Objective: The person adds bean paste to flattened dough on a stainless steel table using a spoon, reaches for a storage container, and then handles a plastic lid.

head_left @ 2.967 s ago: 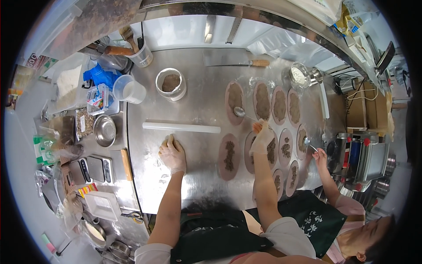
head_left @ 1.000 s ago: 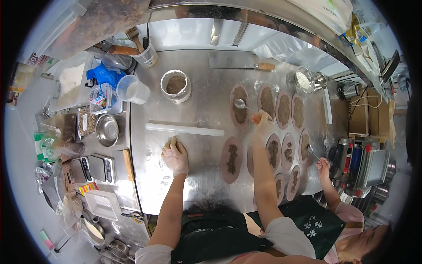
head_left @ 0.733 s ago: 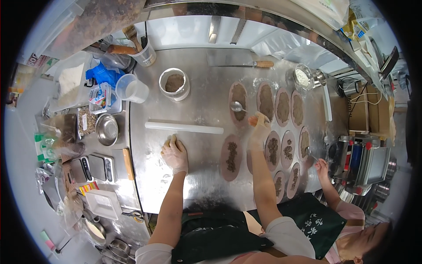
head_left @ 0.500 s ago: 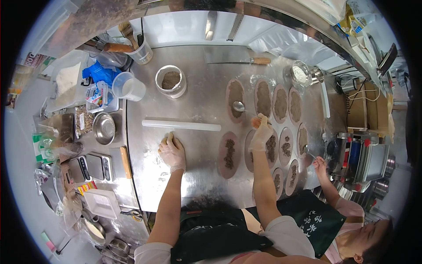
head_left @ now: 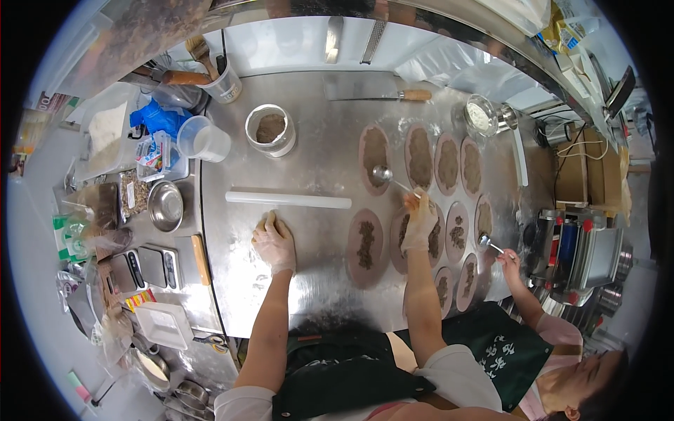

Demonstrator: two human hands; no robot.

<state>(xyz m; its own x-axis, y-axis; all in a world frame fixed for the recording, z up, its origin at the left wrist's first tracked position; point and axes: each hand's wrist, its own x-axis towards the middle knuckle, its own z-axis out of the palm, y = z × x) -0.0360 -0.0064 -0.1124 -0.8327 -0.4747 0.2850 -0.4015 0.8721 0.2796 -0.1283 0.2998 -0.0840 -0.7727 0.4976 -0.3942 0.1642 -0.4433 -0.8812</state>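
My right hand [head_left: 421,223], in a clear glove, grips a metal spoon [head_left: 382,172] by its handle. The spoon's bowl rests on the brown filling of an oval pinkish dough sheet [head_left: 374,149]. Below it, another dough sheet [head_left: 357,263] carries a strip of dark crumbly pieces. My right hand partly covers a dough sheet [head_left: 397,262] with similar pieces. My left hand [head_left: 274,242], also gloved, lies on the steel table with nothing in it, fingers loosely stretched. Just beyond it is a white rolling pin [head_left: 288,200].
A co-worker's hand [head_left: 508,265] works with another spoon [head_left: 486,240] on the right. Several coated dough sheets [head_left: 420,156] fill that side. A tub of brown paste [head_left: 272,131] and a broad-bladed knife [head_left: 414,95] are farther back. Scales [head_left: 159,265] and a steel bowl [head_left: 166,205] stand left.
My right hand has shifted slightly nearer me and turned, showing more spoon handle; the bowl stays on the same dough sheet. The co-worker's spoon has moved slightly left. My left hand is still.
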